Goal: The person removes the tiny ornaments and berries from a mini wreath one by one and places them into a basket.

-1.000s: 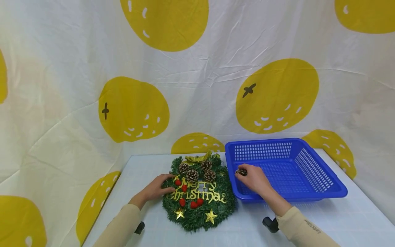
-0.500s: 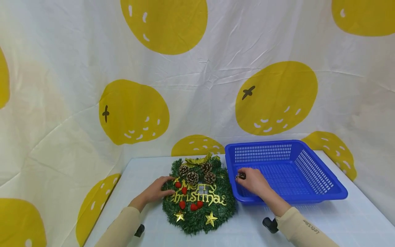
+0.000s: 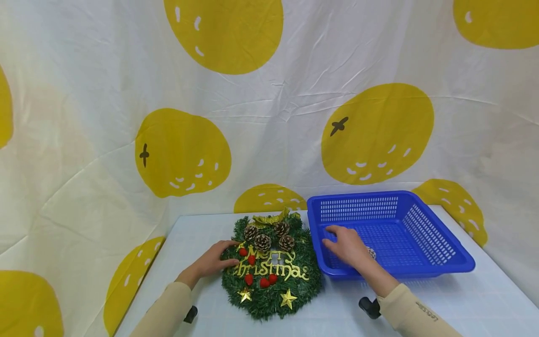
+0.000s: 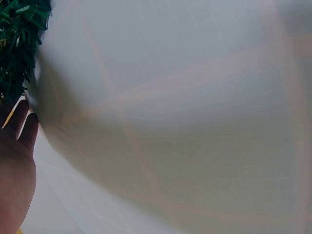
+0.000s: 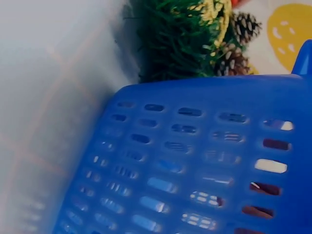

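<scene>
"Which step do we have here?"

"We'd judge it the setting-down of a loose pine cone [image 3: 372,252]: it lies in the blue basket [image 3: 404,270], partly hidden by the wrist. The right hand [image 3: 347,245] is over the basket floor, thumb and fingers well parted, holding nothing we can see."

"And the left hand [image 3: 214,258]?"

"Loosely spread, fingertips and thumb at the left edge of the wreath [image 3: 267,300], gripping nothing we can make out."

"What does the next move call for, in our view?"

"Lifting the right hand clear without nudging that cone."

"Let's count, then."

"One basket, one wreath, one loose cone. On the wreath we count four mounted cones [image 3: 263,242], five red berries [image 3: 264,282], one gold lettering [image 3: 275,269] and two gold stars [image 3: 288,298]; a gold bit [image 3: 240,245] by the left fingertips may be a third."
</scene>
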A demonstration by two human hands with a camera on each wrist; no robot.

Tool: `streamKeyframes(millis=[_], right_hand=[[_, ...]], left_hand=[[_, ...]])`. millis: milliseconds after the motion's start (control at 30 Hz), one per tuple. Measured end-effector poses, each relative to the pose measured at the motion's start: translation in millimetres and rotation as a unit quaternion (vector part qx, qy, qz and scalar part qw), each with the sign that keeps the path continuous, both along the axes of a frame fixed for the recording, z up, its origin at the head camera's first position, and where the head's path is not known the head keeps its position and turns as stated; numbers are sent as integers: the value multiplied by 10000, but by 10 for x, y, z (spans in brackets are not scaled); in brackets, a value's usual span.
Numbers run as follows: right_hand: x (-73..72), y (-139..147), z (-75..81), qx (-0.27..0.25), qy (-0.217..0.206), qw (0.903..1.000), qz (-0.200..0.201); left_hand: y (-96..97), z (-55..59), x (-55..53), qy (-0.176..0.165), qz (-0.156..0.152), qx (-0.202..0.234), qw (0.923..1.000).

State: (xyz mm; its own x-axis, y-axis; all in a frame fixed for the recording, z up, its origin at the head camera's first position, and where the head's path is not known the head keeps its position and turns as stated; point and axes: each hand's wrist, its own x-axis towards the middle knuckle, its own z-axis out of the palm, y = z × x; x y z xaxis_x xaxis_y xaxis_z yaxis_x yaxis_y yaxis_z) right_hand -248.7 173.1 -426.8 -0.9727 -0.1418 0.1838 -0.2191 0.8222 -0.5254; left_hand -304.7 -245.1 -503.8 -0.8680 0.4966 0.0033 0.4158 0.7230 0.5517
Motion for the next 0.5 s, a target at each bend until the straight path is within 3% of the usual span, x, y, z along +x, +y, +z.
streamKeyframes(millis=[267,500], right_hand=[[36,-78,87,-306,447,9985,6],[100,-198,160,-415,373,9984,38]], left_hand=[[1,-5,6,-33,21,18,10000],[4,21,14,-10,36,-3,10000]])
